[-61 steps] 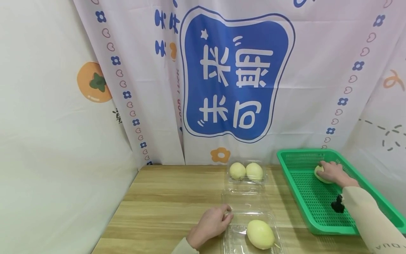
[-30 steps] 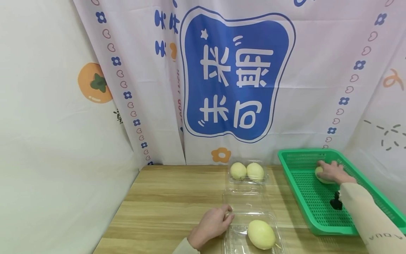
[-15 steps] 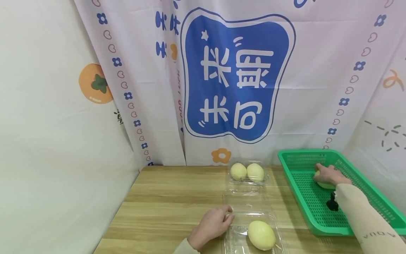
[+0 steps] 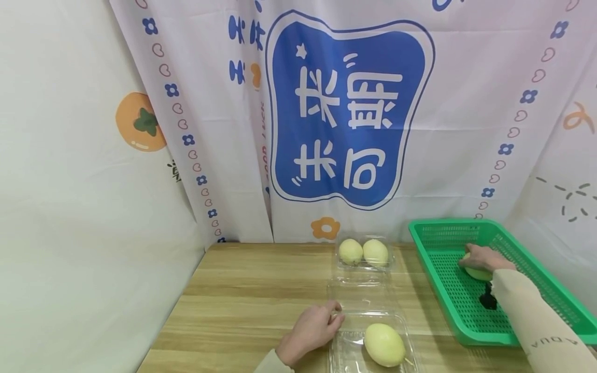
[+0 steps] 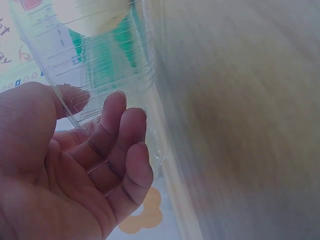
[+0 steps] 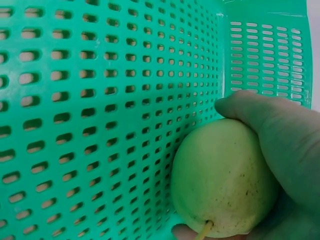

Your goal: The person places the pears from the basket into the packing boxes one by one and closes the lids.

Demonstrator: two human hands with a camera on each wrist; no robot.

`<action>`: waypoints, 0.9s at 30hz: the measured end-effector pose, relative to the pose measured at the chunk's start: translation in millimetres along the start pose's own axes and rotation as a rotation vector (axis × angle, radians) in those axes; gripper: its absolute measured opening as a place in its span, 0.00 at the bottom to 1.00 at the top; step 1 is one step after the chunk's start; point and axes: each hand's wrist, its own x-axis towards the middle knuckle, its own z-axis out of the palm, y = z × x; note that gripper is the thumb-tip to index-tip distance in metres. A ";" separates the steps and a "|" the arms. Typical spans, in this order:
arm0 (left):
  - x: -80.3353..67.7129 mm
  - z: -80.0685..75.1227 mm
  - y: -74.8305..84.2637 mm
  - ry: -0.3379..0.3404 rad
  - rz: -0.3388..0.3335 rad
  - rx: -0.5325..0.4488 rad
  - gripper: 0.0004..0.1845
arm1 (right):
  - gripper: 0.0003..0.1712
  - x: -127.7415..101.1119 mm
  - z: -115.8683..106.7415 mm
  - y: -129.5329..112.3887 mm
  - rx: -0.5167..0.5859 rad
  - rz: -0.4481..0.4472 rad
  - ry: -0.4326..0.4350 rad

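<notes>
My right hand (image 4: 485,257) reaches into the green perforated basket (image 4: 448,295) at the right and grips a pale yellow pear (image 6: 222,180) with thumb and fingers (image 6: 265,120) curled round it. My left hand (image 4: 311,327) rests at the near edge of the table and pinches the corner of a clear plastic clamshell box (image 4: 347,342), seen close in the left wrist view as the clamshell box (image 5: 105,65) against my fingers (image 5: 127,145). One pear (image 4: 384,344) lies in that open box.
A second clear box (image 4: 365,254) with two pears stands at the back of the wooden table (image 4: 242,295). A printed curtain (image 4: 345,114) hangs behind. The table's left half shows bare wood.
My right hand with the pear has shifted slightly toward me and downward within the basket. The left hand has stayed at the box corner.
</notes>
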 end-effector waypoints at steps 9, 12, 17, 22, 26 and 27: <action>-0.6 -1.3 3.1 0.007 -0.009 0.036 0.14 | 0.50 -1.6 -1.8 2.2 -0.001 -0.010 -0.013; -0.5 -0.3 3.0 0.003 -0.005 0.018 0.15 | 0.50 -2.2 -2.4 4.5 0.004 -0.032 -0.019; -1.2 -0.1 3.2 0.000 -0.005 0.007 0.15 | 0.48 -3.8 -4.2 7.8 0.048 -0.048 -0.011; -1.4 -0.3 3.4 -0.002 -0.018 0.024 0.15 | 0.48 -7.0 -8.2 6.8 0.085 -0.059 0.036; -2.2 -0.7 3.1 -0.001 -0.016 0.032 0.15 | 0.49 -7.9 -9.7 5.1 0.098 -0.066 0.067; -2.5 -0.9 3.0 0.000 -0.014 0.036 0.15 | 0.49 -8.4 -10.2 4.1 0.102 -0.068 0.074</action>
